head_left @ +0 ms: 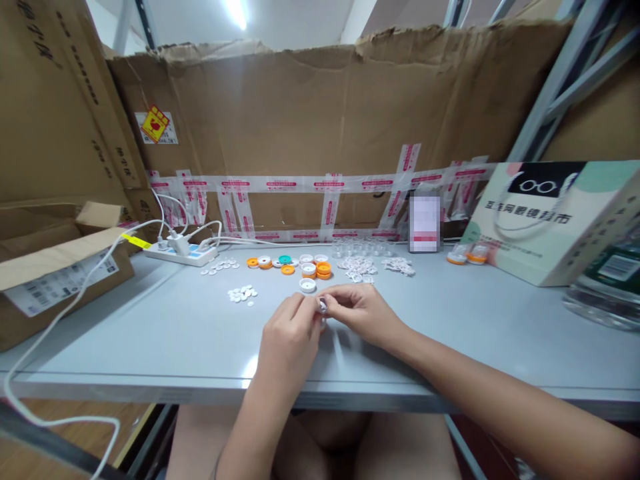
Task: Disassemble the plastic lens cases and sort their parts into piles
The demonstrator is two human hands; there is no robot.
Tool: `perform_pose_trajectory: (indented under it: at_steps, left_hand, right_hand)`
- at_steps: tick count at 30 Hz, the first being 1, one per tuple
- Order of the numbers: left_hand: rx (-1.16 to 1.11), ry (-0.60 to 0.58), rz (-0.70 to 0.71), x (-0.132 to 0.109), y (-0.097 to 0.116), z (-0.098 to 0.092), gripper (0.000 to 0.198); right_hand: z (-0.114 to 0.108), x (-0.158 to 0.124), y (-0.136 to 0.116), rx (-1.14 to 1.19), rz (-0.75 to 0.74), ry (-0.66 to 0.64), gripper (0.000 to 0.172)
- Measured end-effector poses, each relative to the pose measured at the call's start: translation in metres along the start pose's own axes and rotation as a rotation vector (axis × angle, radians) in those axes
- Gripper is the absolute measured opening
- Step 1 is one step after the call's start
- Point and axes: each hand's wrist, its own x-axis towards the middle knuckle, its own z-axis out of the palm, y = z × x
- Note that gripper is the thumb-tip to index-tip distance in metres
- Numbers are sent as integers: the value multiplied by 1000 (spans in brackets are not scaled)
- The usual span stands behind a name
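My left hand (291,331) and my right hand (369,315) meet above the front middle of the grey table. Their fingertips pinch a small, shiny, pale part (323,306), partly hidden by the fingers. Below it, close to my left fingers, a bit of something white and orange shows; its kind is hidden. Just beyond my hands lies a white round cap (307,285). Behind it are stacked orange caps (323,270) and white ones, with a teal cap (285,259) farther left. Small white discs (243,293) lie in loose groups to the left.
White small parts (358,268) are heaped behind my right hand, with transparent cups (363,247) at the back. A phone (425,223) leans against the cardboard. A paper bag (547,220) and bottle (607,283) stand right. A power strip (181,253) and open carton (60,267) sit left.
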Motion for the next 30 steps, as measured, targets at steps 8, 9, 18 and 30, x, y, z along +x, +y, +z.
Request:
perform_pose_trajectory:
  at_steps: [8, 9, 18, 30]
  left_hand:
    - [-130, 54, 13, 1, 2, 2, 8]
    - [-155, 70, -6, 1, 2, 2, 6]
    - [-342, 93, -149, -2, 0, 0, 5]
    - [-478, 134, -246, 0, 3, -4, 4]
  right_hand:
    - [3, 6, -2, 211, 159, 19, 19]
    - [3, 5, -1, 175, 114, 31, 21]
    - [5, 6, 3, 222, 45, -41, 30]
    - [2, 5, 1, 23, 25, 139, 23]
